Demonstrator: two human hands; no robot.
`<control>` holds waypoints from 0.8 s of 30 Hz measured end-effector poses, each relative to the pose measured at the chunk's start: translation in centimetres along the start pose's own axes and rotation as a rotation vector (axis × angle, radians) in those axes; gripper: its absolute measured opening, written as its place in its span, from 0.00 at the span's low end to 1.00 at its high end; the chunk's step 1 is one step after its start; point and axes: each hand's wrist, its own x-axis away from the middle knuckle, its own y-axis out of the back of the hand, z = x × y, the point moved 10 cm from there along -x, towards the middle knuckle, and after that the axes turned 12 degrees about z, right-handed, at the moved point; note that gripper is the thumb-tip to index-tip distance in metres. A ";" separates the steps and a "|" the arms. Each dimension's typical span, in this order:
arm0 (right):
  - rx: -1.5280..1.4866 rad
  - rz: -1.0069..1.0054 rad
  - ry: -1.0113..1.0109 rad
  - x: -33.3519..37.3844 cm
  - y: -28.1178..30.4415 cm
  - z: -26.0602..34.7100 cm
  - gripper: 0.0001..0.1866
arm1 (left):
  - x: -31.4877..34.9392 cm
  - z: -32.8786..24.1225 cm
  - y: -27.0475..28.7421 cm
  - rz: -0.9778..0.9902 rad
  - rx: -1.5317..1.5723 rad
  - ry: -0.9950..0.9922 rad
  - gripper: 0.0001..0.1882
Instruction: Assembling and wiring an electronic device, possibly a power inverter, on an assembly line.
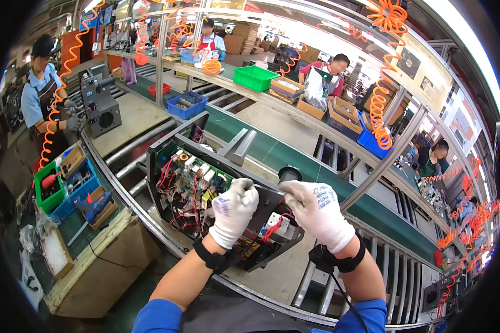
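Note:
An open electronic unit (205, 166) with a black metal frame lies before me, its circuit boards, red wires and small parts exposed. Above its middle is my left hand (234, 213) in a white glove, the fingers curled closed near the frame's black bar. My right hand (321, 213), gloved too, is closed at the unit's right end, beside a black spool-shaped part (289, 174). What either hand pinches, if anything, is hidden by the fingers. Below the hands, red wires run to a white component (276, 225). A shiny metal cylinder (242, 147) stands out at the far side.
The unit rests on a roller conveyor (391, 266), with a green belt (272, 145) behind. At left, a bench holds a green bin (49, 187) and a blue power tool (97, 208). Orange coiled hoses (379, 105) hang overhead. A co-worker (44, 89) handles another unit.

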 end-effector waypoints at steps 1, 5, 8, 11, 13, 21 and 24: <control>0.006 -0.023 0.045 -0.3 0.3 0.3 0.10 | 0.1 1.1 0.1 -0.017 0.177 0.090 0.07; -0.110 -0.043 0.254 -2.0 0.2 1.3 0.11 | 0.8 -1.2 0.0 0.021 0.399 -0.070 0.06; -0.189 0.310 0.159 -3.3 -3.1 -0.3 0.11 | 1.2 -2.9 0.4 0.068 0.266 -0.177 0.07; -0.112 0.293 0.239 -3.4 -3.1 0.3 0.09 | 1.7 0.7 0.1 0.120 0.508 0.146 0.08; -0.159 0.205 0.305 -3.5 -2.4 0.9 0.10 | 2.0 1.4 -0.4 0.171 0.490 0.215 0.08; -0.241 0.462 0.173 -4.1 -4.1 -0.5 0.08 | 3.2 1.9 0.4 0.120 0.000 0.231 0.18; -0.358 0.518 0.072 -4.1 -4.3 -0.8 0.08 | 3.4 1.6 -1.7 0.219 -0.350 0.172 0.22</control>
